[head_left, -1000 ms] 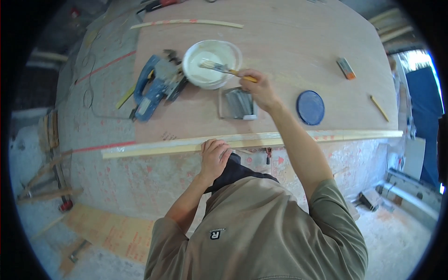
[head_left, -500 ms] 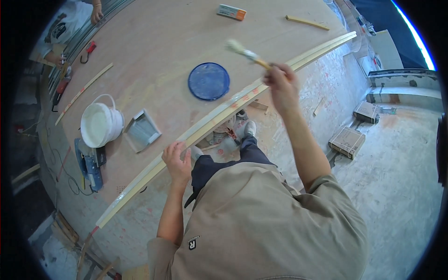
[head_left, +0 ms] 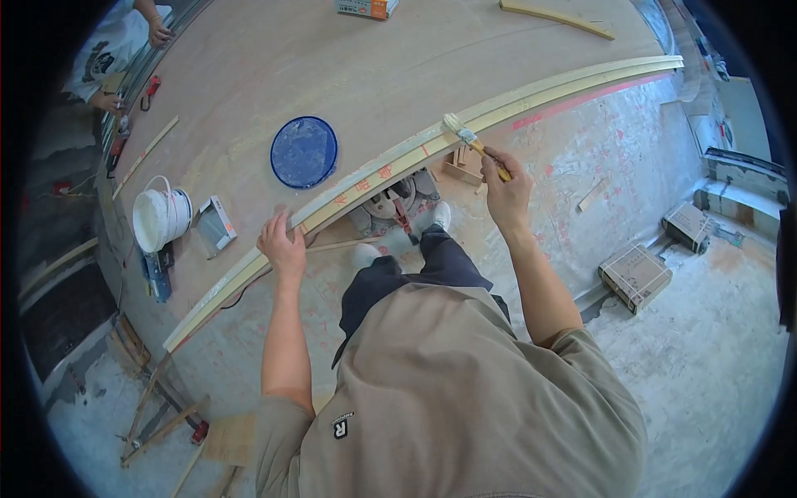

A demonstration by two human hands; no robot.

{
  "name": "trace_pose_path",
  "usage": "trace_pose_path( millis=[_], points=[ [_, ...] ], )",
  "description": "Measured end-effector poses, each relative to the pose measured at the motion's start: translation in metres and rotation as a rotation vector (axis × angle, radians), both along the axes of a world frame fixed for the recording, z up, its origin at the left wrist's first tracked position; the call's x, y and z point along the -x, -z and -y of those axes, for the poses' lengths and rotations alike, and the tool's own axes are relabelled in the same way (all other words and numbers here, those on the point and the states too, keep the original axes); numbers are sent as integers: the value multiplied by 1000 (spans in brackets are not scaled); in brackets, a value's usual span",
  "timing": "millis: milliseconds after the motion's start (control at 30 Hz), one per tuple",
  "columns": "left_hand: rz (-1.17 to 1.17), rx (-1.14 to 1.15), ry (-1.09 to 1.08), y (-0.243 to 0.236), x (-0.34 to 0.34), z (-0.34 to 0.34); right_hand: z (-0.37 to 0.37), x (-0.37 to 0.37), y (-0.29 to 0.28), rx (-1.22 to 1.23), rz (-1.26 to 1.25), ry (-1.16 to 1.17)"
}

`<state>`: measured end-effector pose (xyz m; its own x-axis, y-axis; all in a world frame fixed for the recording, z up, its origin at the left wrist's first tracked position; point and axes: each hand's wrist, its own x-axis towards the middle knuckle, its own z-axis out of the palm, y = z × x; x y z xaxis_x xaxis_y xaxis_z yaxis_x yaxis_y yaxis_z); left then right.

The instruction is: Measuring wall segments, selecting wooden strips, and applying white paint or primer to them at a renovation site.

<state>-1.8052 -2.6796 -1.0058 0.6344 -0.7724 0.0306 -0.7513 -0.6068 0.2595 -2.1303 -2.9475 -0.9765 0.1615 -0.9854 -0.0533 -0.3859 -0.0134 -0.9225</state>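
A long pale wooden strip (head_left: 383,171) lies along the near edge of the wide board table, with a whitish wet-looking layer along its far side. My left hand (head_left: 283,246) grips it left of centre, fingers over the top. Held in my right hand (head_left: 507,189) is a paintbrush (head_left: 470,139) with a wooden handle. Its pale bristles touch the strip's coated side, right of the middle. Beyond the strip lies a round blue lid (head_left: 304,153). A white bucket (head_left: 162,219) with a pale filling stands at the left, beside a grey-white tray-like box (head_left: 215,227).
A blue power tool (head_left: 156,274) lies by the bucket. A box (head_left: 367,7) and a wood piece (head_left: 558,18) are at the far side. A saw-like machine (head_left: 395,203) sits on the floor under the strip. Cartons (head_left: 635,277) stand at right. Another person's hands (head_left: 159,33) show at upper left.
My right hand has brought the paintbrush down from the air onto the strip. The view has shifted, and my left hand still holds the strip.
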Motion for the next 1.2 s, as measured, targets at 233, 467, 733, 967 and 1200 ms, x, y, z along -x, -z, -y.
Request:
trace_pose_path(
  millis=[233,467,733,967,1200],
  points=[
    [-18,1,-11,2,0,4,-11,-7,1,-14,-18,-3],
    [-47,34,40,2,-7,-1,-29,-28,-7,90,-48,-150],
    [-31,18,73,1,-13,-1,2,-7,10,207,-248,-12],
    [-32,19,83,4,-16,-1,-101,-80,-14,120,-74,-495],
    [-31,23,84,-2,-14,1,44,15,16,311,-300,-31]
  ],
)
